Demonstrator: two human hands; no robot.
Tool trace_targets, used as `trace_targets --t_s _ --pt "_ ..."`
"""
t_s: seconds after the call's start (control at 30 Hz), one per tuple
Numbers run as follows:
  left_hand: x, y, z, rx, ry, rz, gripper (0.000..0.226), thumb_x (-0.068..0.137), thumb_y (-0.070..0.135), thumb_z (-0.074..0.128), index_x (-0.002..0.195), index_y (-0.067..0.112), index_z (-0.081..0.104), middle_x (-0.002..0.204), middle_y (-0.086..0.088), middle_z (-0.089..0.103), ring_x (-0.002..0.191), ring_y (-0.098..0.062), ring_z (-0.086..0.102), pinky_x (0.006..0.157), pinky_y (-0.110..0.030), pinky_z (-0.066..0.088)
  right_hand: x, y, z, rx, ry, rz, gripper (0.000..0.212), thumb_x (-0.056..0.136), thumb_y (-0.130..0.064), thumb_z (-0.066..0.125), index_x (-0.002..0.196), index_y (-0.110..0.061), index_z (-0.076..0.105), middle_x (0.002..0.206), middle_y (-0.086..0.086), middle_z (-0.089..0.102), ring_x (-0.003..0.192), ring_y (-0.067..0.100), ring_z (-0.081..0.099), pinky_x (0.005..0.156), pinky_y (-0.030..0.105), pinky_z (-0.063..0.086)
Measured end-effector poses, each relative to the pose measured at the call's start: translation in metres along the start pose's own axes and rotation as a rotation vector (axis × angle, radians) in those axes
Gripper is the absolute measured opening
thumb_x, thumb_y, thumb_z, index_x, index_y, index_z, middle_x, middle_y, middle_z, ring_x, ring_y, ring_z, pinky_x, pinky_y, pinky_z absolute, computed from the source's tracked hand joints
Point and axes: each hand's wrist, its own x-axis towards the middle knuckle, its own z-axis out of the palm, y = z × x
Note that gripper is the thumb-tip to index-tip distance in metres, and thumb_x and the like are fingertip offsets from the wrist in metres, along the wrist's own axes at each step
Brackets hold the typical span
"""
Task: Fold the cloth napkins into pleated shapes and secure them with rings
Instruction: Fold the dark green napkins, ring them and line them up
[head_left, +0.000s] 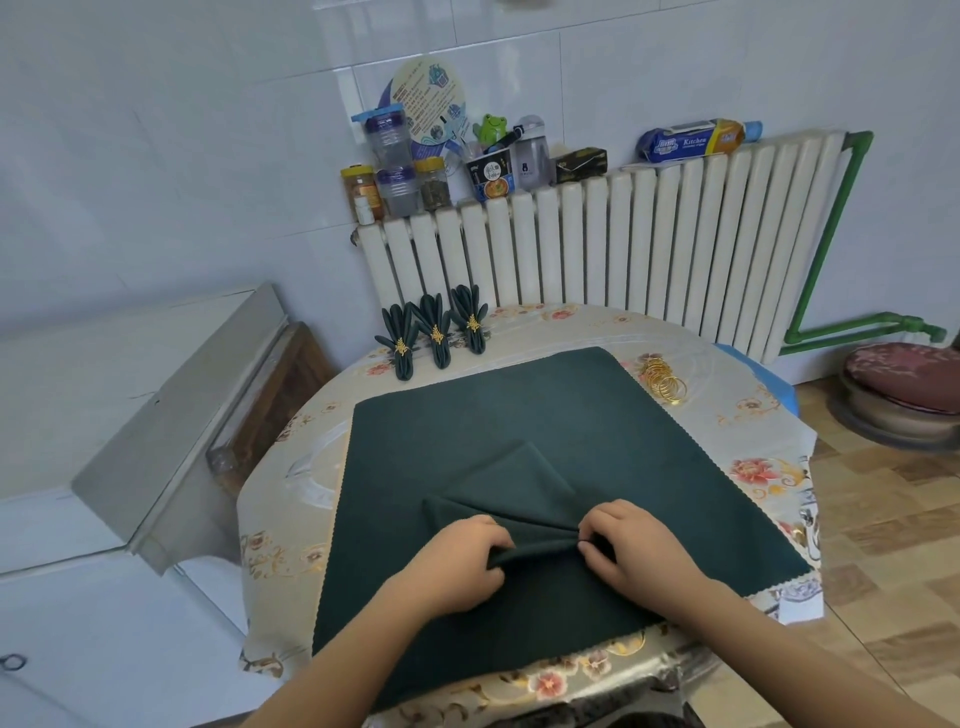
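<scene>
Near the table's front edge, both hands pinch pleats in a dark green napkin (519, 499) lying atop a spread green cloth (597, 415). If either pinch slackens, I reckon the gathered folds spring loose. Left hand (462, 564) and right hand (631, 551) face each other, fingers curled on the ridge; 3 ringed napkins (436, 332) stand at the far-left edge, gold rings (664, 379) far right.

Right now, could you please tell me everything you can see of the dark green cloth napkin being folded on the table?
The dark green cloth napkin being folded is a matte woven fabric, lying on a larger flat cloth of the same green over the round table's floral plastic cover. Its far part rises to a flat pointed flap; its near part is gathered into narrow pleats. The left hand and right hand pinch those pleats from either side.
</scene>
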Motion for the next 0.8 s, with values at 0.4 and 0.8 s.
trace_targets --t_s 0.4,0.8 --pt "0.025 -0.024 0.011 -0.124 0.349 -0.277 0.042 0.097 0.040 0.046 0.065 0.017 0.029 0.068 0.005 0.039 0.061 -0.009 0.036 0.053 -0.025 0.025 0.012 -0.019 0.007 0.031 0.065 0.219 0.026 0.090 -0.043 0.055 0.075 -0.023 0.048 0.072 -0.011 0.050 0.077 0.011 0.045 0.063 0.022 0.031" --pt "0.028 -0.038 0.045 -0.109 0.579 -0.385 0.022 0.092 0.044 0.053 0.100 0.025 0.047 0.101 0.012 0.037 0.094 -0.006 0.033 0.081 -0.023 0.021 0.012 -0.022 0.018 0.169 0.154 0.307 0.010 0.081 -0.017 0.068 0.075 -0.023 0.061 0.073 -0.015 0.051 0.076 0.013 0.046 0.072 0.027 0.040"
